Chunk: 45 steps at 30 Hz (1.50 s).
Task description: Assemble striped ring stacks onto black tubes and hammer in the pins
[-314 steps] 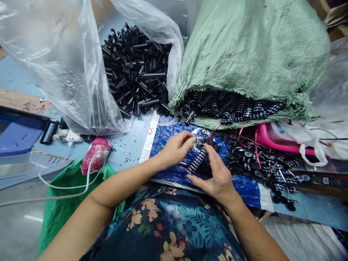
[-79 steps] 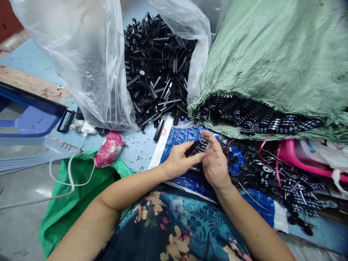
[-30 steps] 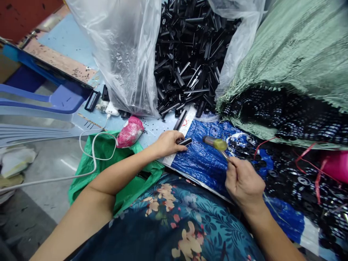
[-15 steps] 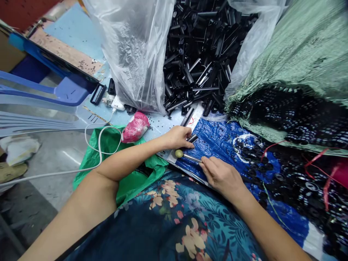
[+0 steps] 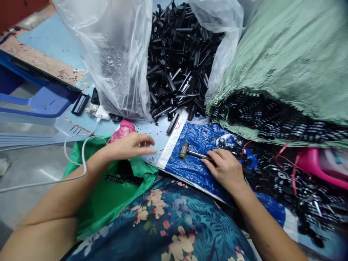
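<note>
My right hand (image 5: 224, 168) is closed around the handle of a small hammer (image 5: 184, 150), whose dark and yellowish head rests on or just over the blue plastic sheet (image 5: 197, 136). Over the edge of an open green bag (image 5: 95, 195), my left hand (image 5: 132, 146) is slightly blurred, its fingers apart and nothing visible between them. Inside that bag lies a dark, beaded-looking strip (image 5: 122, 179). A loose black tube-like piece (image 5: 173, 124) lies beyond the hammer, near the sheet's white border.
A clear plastic bag (image 5: 116, 61) spills a heap of black tubular parts (image 5: 176, 72). To the right, a green woven sack (image 5: 285, 69) holds black ring-like parts, with more scattered on the sheet. A pink bundle (image 5: 123, 129), a white cable (image 5: 84, 156) and a blue plastic chair (image 5: 49, 99) stand left.
My left hand has moved left to the green bag, and the black tube it held is no longer in it. The hammer stays in my right hand, its head turned. The view has shifted right.
</note>
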### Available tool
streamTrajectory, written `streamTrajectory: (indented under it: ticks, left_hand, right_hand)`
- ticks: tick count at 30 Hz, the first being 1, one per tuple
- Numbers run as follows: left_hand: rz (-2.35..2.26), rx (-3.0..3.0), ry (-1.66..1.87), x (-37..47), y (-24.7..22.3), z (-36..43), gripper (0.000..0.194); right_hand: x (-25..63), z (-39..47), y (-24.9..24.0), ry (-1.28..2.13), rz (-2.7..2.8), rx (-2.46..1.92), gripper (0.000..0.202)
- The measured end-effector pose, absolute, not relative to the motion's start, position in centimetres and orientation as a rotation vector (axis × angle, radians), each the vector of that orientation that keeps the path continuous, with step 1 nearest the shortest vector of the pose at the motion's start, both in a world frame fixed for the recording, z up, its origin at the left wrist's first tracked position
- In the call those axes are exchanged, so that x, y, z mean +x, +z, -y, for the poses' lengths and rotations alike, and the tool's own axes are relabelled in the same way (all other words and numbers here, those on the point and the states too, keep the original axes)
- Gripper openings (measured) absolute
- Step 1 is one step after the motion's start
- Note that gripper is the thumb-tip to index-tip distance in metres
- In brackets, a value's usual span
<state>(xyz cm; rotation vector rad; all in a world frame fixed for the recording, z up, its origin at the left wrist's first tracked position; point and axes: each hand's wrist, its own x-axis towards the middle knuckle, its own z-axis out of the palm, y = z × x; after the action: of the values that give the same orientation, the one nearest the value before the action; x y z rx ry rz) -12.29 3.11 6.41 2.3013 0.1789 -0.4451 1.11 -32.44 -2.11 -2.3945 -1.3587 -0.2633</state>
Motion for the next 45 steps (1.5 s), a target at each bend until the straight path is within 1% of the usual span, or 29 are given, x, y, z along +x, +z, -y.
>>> streamTrajectory:
  ticks: [2, 3, 4, 6, 9, 11, 13, 15, 16, 19, 21, 23, 27, 30, 33, 36, 38, 42, 45]
  left_hand:
    - [-0.368, 2.401, -0.107, -9.1, 4.1, -1.3, 0.038]
    - [-0.441, 2.443, -0.006, -7.5, 3.0, -0.5, 0.037]
    - [-0.478, 2.467, 0.032, -5.9, 2.0, 0.0, 0.034]
    - [-0.486, 2.450, -0.001, -3.5, 0.4, 0.6, 0.026]
    - [-0.487, 2.317, -0.041, -2.4, -0.5, 0.6, 0.017]
    - [-0.505, 2.235, 0.013, -2.9, -0.1, 0.8, 0.015]
    - [-0.507, 2.174, 0.139, -3.9, 0.8, 1.2, 0.013]
    - [-0.501, 2.055, 0.260, -4.9, 1.9, 2.0, 0.013]
    - [-0.506, 1.948, 0.274, -5.2, 2.4, 2.4, 0.016]
    - [-0.553, 1.540, 0.121, -5.8, 2.9, 4.0, 0.027]
    - [-0.592, 1.357, 0.051, -5.8, 2.8, 4.9, 0.029]
    - [-0.616, 1.269, 0.059, -5.8, 2.6, 5.7, 0.027]
    - [-0.559, 1.197, 0.050, -5.5, 2.6, 6.9, 0.035]
    - [-0.460, 1.207, 0.053, -4.7, 2.8, 8.3, 0.031]
    - [-0.349, 1.290, 0.097, -3.5, 2.5, 10.2, 0.026]
    - [-0.281, 1.387, 0.089, -2.8, 1.7, 11.5, 0.023]
    - [-0.288, 1.400, -0.022, -3.2, 1.2, 12.0, 0.019]
    - [-0.324, 1.328, -0.197, -4.7, 0.6, 12.1, 0.029]
    - [-0.355, 1.295, -0.189, -5.5, 0.6, 12.3, 0.035]
  right_hand:
    - [2.4, 31.4, -1.5, -0.245, 1.250, -2.332, 0.023]
    - [3.4, 31.1, -1.2, -0.263, 1.160, -2.309, 0.023]
    - [4.4, 31.0, -0.9, -0.292, 1.050, -2.295, 0.022]
    - [6.7, 31.0, -0.3, -0.359, 0.816, -2.301, 0.023]
    - [10.3, 31.5, 0.3, -0.450, 0.640, -2.371, 0.025]
    - [12.3, 31.6, 0.8, -0.531, 0.672, -2.464, 0.027]
    - [14.1, 31.4, 1.5, -0.596, 0.755, -2.612, 0.031]
    - [15.5, 31.2, 2.3, -0.580, 0.850, -2.796, 0.037]
    - [16.1, 31.0, 2.6, -0.539, 0.903, -2.885, 0.040]
    - [17.7, 30.6, 3.5, -0.407, 1.059, -3.085, 0.038]
    - [18.6, 30.6, 4.0, -0.368, 1.173, -3.149, 0.036]
    - [19.1, 31.0, 4.5, -0.376, 1.308, -3.146, 0.036]
    - [18.2, 32.0, 5.2, -0.419, 1.555, -2.902, 0.032]
    - [15.1, 32.1, 4.7, -0.316, 1.661, -2.710, 0.035]
    - [10.4, 31.5, 3.2, -0.155, 1.607, -2.478, 0.032]
    - [6.1, 30.9, 1.6, -0.012, 1.254, -2.152, 0.031]
    - [4.1, 30.6, 0.7, 0.139, 0.906, -1.968, 0.031]
    - [2.1, 29.7, -0.7, 0.383, 0.274, -1.568, 0.040]
    - [1.4, 28.9, -0.6, 0.506, 0.042, -1.299, 0.049]
